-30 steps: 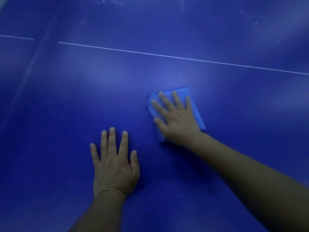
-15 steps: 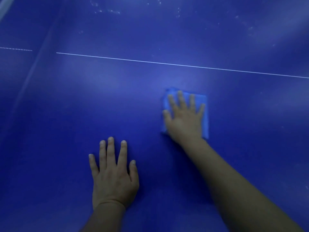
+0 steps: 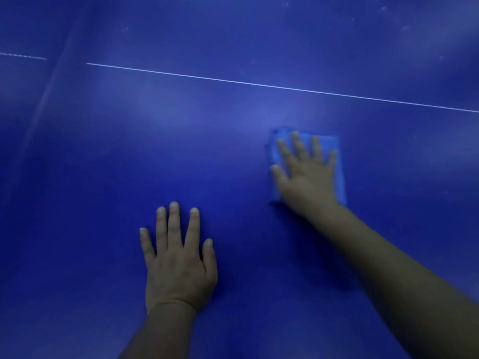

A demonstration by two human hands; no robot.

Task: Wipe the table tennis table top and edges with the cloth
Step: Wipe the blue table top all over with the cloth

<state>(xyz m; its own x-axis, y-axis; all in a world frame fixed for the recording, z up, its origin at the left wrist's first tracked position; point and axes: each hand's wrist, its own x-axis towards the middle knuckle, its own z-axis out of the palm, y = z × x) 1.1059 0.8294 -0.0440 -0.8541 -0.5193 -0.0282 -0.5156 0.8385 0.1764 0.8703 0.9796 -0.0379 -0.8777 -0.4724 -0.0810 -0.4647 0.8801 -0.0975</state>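
Observation:
The dark blue table tennis table top (image 3: 129,177) fills the head view. A folded light blue cloth (image 3: 337,161) lies flat on it, right of centre. My right hand (image 3: 305,174) presses down on the cloth with straight, spread fingers and covers most of it. My left hand (image 3: 178,260) rests flat on the bare table, nearer to me and to the left of the cloth, fingers straight and holding nothing.
A thin white line (image 3: 259,84) runs across the table beyond both hands. A faint darker seam (image 3: 51,81) runs diagonally at the far left. Pale specks (image 3: 404,27) dot the surface at the top right.
My right hand has slid the cloth to the right across the table. My left hand has stayed planted in the same spot.

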